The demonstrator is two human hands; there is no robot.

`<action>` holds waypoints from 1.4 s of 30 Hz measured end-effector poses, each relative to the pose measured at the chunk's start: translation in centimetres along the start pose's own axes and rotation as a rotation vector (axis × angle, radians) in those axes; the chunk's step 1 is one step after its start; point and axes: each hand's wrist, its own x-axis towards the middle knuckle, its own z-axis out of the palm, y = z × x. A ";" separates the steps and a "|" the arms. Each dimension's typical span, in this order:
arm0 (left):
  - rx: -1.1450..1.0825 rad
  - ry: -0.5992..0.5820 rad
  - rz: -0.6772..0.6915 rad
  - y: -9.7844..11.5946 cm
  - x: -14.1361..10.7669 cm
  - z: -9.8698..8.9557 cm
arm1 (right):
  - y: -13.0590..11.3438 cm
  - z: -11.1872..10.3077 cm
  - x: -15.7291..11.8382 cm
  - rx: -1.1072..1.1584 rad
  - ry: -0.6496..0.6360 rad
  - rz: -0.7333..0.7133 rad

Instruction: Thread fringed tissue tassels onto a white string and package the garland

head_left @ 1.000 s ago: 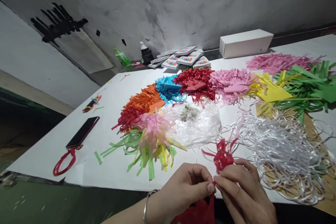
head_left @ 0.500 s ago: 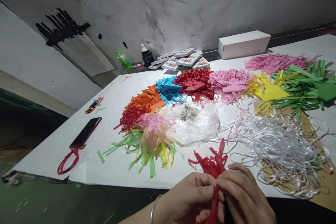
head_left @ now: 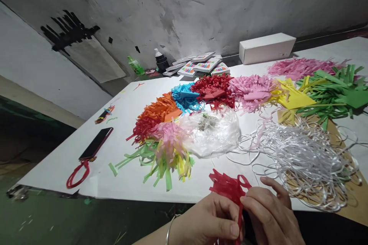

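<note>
Together, the left hand [head_left: 212, 218] and the right hand [head_left: 270, 212] pinch a red paper tassel [head_left: 225, 187] with fingers curled in (one right finger stands off), just at the near edge of the white table [head_left: 129, 185]. Beyond lie a clear plastic bag [head_left: 218, 138] and, to the right, tangled white cord [head_left: 304, 160].

Had a black rectangular phone [head_left: 96, 143] left of a crumpled clear plastic bag [head_left: 220, 139] on a white table [head_left: 115, 182], tangled white cord [head_left: 301, 160] to its right, a bushy red paper tassel [head_left: 212, 84] behind, and a fringed red bundle [head_left: 225, 185] in front.
</note>
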 end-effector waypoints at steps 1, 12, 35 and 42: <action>-0.005 -0.002 0.016 0.1 0.0 0.0 | 0.0 0.0 -0.1 -0.004 0.004 -0.001; -0.041 0.069 0.113 0.1 0.6 0.0 | 0.2 -0.1 0.0 -0.063 -0.060 -0.107; 1.063 0.296 1.020 0.9 -0.6 -0.3 | -1.6 3.5 -1.3 -0.005 0.236 0.233; 1.280 0.344 1.039 0.8 -0.2 -1.5 | -1.0 4.1 -2.2 0.190 -0.183 0.385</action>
